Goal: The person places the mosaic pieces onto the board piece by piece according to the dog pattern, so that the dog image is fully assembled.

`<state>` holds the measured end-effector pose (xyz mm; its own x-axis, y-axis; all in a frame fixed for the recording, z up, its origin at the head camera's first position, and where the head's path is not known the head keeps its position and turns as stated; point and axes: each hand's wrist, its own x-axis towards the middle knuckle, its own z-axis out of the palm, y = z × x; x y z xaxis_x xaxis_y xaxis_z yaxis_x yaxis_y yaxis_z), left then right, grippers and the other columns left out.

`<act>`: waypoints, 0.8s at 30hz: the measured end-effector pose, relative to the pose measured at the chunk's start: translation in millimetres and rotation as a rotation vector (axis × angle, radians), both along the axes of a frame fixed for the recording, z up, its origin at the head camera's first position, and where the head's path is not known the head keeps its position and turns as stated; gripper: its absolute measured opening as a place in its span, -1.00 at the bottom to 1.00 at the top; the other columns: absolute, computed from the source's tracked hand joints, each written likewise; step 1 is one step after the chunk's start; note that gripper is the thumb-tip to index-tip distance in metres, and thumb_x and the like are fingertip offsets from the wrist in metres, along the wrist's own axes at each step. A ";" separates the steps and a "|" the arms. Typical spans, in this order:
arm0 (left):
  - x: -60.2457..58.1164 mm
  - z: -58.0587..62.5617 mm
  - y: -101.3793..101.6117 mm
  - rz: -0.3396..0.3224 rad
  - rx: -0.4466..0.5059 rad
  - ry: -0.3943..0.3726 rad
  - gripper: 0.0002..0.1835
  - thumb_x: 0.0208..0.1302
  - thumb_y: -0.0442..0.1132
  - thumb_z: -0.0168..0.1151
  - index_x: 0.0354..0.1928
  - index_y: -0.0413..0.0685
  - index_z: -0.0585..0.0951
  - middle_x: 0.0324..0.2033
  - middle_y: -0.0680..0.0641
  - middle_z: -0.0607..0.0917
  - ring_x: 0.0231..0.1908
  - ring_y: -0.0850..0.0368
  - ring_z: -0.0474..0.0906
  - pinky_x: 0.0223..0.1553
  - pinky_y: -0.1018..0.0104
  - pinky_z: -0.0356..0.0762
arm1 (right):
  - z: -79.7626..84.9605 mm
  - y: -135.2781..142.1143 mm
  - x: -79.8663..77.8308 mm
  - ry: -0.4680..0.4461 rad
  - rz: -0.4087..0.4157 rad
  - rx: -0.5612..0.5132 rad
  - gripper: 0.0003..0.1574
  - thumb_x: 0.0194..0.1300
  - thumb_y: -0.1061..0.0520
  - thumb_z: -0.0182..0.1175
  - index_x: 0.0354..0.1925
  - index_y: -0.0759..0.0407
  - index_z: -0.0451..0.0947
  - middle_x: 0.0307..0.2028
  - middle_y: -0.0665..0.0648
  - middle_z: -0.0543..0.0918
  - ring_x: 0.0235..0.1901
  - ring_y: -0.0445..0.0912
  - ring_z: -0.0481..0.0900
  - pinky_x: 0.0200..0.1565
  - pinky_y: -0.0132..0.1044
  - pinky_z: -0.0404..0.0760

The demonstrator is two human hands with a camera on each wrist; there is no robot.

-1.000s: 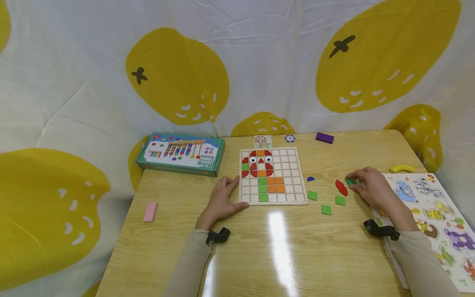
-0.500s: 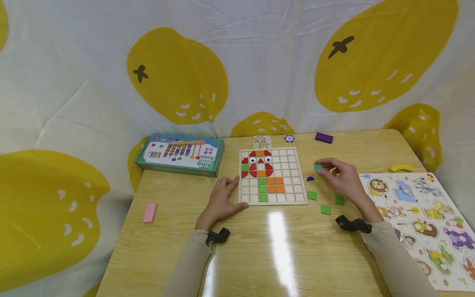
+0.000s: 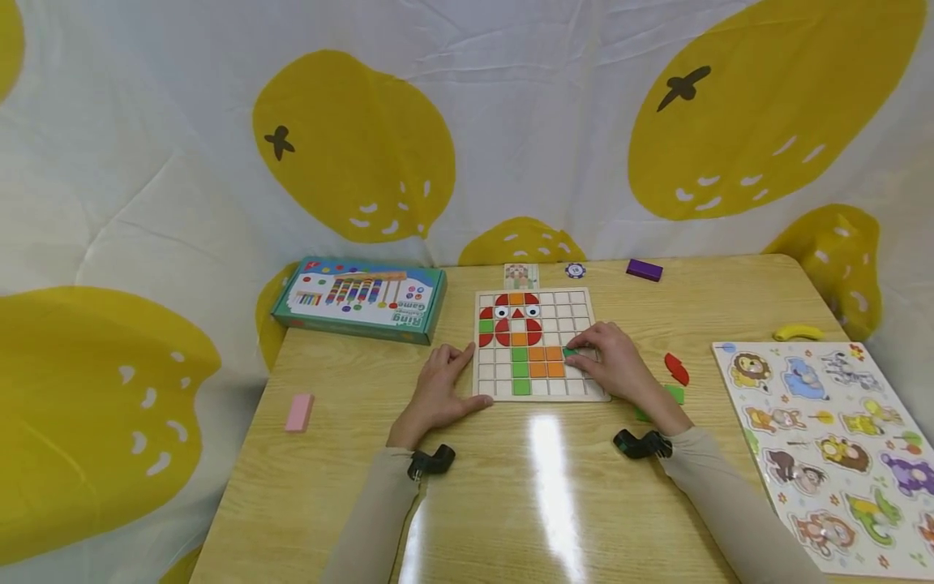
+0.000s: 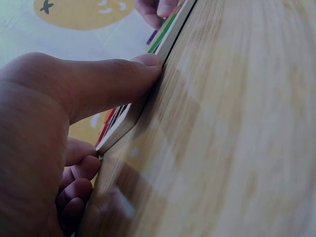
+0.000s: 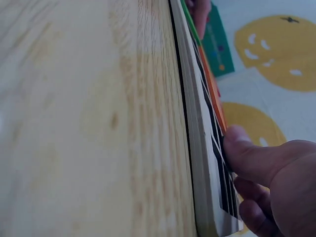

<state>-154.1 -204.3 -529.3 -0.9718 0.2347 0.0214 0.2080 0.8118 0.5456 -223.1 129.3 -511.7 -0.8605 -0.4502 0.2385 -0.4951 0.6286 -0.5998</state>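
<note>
A wooden grid board lies mid-table, with red, green, orange and eye-patterned tiles in its squares. My left hand rests at its near left corner, thumb on the near edge and index finger at the left side; the left wrist view shows this thumb against the edge. Over the board's right half, my right hand pinches a green tile between thumb and fingers, just right of the orange tiles. In the right wrist view, the right thumb is close over the board.
Red pieces and green tiles lie to the right, partly behind my right hand. An animal puzzle board, a banana piece, a purple block, a picture card, a game box and a pink block surround.
My right hand has carried the green tile leftward from beside the red pieces to over the grid board. My left hand stays at the board's corner.
</note>
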 end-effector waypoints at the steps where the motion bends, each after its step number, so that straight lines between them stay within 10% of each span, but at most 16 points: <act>1: -0.4 0.4 0.1 -0.001 0.002 0.002 0.12 -0.04 0.39 0.39 0.52 0.09 0.20 0.00 -0.01 0.36 0.01 0.10 0.22 0.07 0.14 0.24 | 0.7 -0.7 0.1 -0.001 -0.012 0.009 -0.72 0.15 0.01 0.45 -0.19 0.10 0.73 -0.18 0.07 0.63 -0.18 -0.03 0.44 -0.14 -0.11 0.34; 14: -2.7 -4.4 1.1 -0.001 0.000 0.023 0.11 -0.04 0.42 0.38 0.52 0.11 0.22 0.00 0.01 0.37 0.00 0.11 0.22 0.05 0.15 0.24 | 7.3 1.9 2.0 -0.059 -0.091 -0.014 -0.66 0.05 -0.03 0.52 -0.19 0.06 0.77 -0.10 0.13 0.60 -0.06 0.04 0.41 -0.03 -0.02 0.32; 24: -1.2 -5.2 1.7 0.008 0.009 0.020 0.12 -0.06 0.42 0.39 0.51 0.09 0.23 0.00 0.01 0.37 0.00 0.10 0.22 0.04 0.14 0.25 | 38.8 87.6 27.5 -0.041 -0.096 0.148 -0.70 0.20 0.12 0.41 -0.07 0.12 0.74 -0.24 0.12 0.65 -0.29 0.00 0.53 -0.28 -0.13 0.43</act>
<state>-155.3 -202.6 -534.5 -0.9731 0.2265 0.0429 0.2124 0.8086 0.5486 -195.5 217.0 -473.0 -0.9091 -0.3927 0.1391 -0.4051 0.7549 -0.5159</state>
